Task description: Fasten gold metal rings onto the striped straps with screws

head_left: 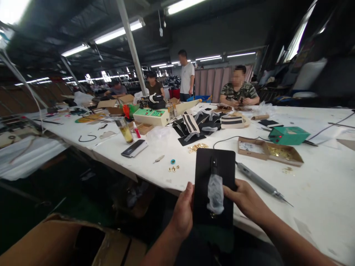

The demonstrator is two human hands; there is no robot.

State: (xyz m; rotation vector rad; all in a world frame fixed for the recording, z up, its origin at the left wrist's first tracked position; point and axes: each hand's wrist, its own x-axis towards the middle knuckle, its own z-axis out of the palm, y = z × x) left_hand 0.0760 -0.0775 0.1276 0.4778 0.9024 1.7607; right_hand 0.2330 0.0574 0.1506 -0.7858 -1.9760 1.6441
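Note:
Between my two hands, over the table's front edge, is a flat black panel (pixel 201 173) with a strap down its middle. Clear plastic wrap (pixel 215 194) covers part of the strap, and a small gold fitting (pixel 212 215) shows below it. My left hand (pixel 183 210) grips the panel's left edge, thumb pointing up. On the right edge, my right hand (pixel 245 197) holds it with the thumb on the front beside the wrap; its other fingers are behind the panel. A grey pen-shaped electric screwdriver (pixel 259 180) lies on the table to the right.
Small gold parts (pixel 198 147) lie beyond the panel, near a pile of black and striped pieces (pixel 191 125). Cardboard trays (pixel 285 154) and a green box (pixel 290 135) stand right. A phone (pixel 133 147) and bottle (pixel 125 131) are left. Several people sit or stand beyond the table (pixel 318 184).

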